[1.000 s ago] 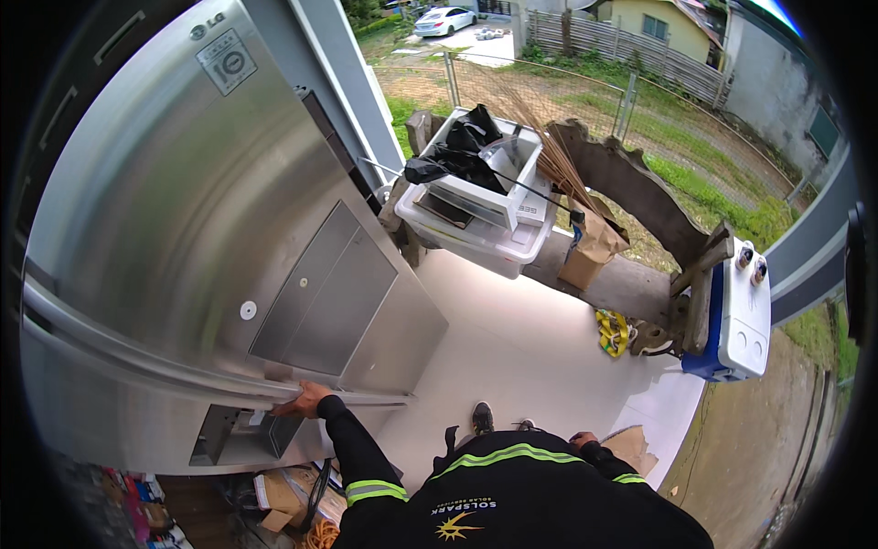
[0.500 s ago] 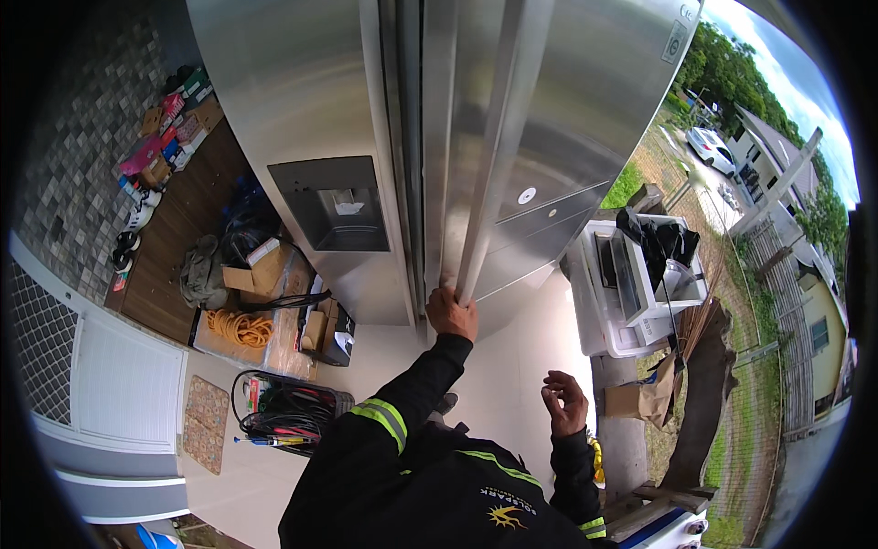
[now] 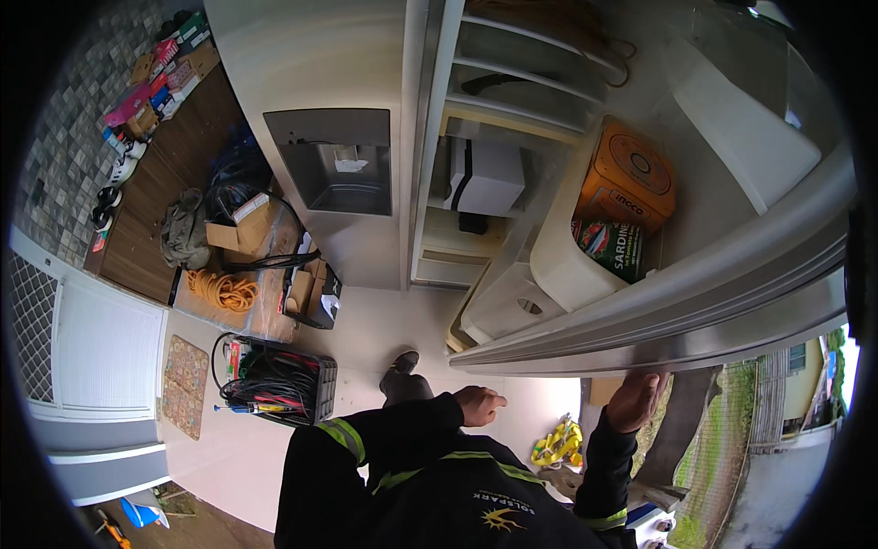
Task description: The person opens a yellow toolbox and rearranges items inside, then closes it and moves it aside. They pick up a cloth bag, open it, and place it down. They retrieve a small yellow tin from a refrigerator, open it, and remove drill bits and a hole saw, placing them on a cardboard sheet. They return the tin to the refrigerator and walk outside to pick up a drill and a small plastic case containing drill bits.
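The right-hand door [image 3: 732,311] of the steel refrigerator [image 3: 343,247] stands swung out toward me. My right hand [image 3: 637,401] is at the door's outer face near its lower edge, palm up and fingers stretched, pushing or resting on it. My left hand [image 3: 480,405] hovers in front of my body, loosely curled and holding nothing. In the door's lower bin [image 3: 567,284] sit an orange case [image 3: 631,174] with a round mark and a dark green and red can or packet [image 3: 608,249]. A white box [image 3: 489,176] with a black stripe lies on a shelf inside.
A black crate [image 3: 325,389] of cables stands on the floor at left, beside a patterned mat [image 3: 197,388]. Behind it, orange rope [image 3: 222,289] lies on a wrapped box among open cartons. A yellow strap bundle [image 3: 558,443] is near my right arm.
The right refrigerator door has swung from closed to wide open, showing the inside. My left hand has left its handle and drawn back; my right hand has moved to the door's outer face.
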`<state>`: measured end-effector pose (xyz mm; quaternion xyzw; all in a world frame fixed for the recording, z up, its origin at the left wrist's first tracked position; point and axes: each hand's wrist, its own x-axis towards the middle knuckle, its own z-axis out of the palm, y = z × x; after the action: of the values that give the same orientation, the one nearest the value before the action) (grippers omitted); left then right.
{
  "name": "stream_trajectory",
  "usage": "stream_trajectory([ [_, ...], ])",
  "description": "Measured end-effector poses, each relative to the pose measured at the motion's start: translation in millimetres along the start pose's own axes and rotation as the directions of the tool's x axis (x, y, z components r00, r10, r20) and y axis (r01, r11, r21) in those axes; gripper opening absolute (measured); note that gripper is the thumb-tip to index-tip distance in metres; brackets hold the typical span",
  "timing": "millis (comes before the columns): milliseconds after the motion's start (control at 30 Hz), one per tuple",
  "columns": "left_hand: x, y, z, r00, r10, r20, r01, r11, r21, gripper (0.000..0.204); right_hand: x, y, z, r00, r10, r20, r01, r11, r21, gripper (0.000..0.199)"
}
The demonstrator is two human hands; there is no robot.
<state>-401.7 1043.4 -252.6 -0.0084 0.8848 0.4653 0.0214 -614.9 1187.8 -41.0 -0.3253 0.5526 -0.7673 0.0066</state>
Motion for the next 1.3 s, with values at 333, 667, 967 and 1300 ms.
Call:
stream_trajectory([
  [333, 61, 42, -180, 0.967, -0.047, -0.25, -0.024, 0.962, -0.271, 0.029, 27, 40, -143, 0.885, -0.465, 0.015, 0.161, 0.275, -0.948, 0.034],
  [667, 199, 230, -382, 0.716, 0.678, -0.167, -0.49, 0.658, 0.572, 0.108, 49, 86, -173, 0.836, -0.386, -0.391, -0.086, 0.61, -0.788, 0.031],
  [967, 231, 220, -353, 0.66, 0.719, -0.216, -0.609, 0.681, 0.406, 0.095, 6, 10, 7, 0.339, -0.647, -0.683, 0.171, 0.756, -0.632, 0.03],
  [1300, 235, 223, -375, 0.758, 0.471, -0.451, -0.619, 0.737, -0.271, 0.065, 13, -15, 92, 0.741, -0.615, -0.27, -0.078, 0.32, -0.944, 0.088],
])
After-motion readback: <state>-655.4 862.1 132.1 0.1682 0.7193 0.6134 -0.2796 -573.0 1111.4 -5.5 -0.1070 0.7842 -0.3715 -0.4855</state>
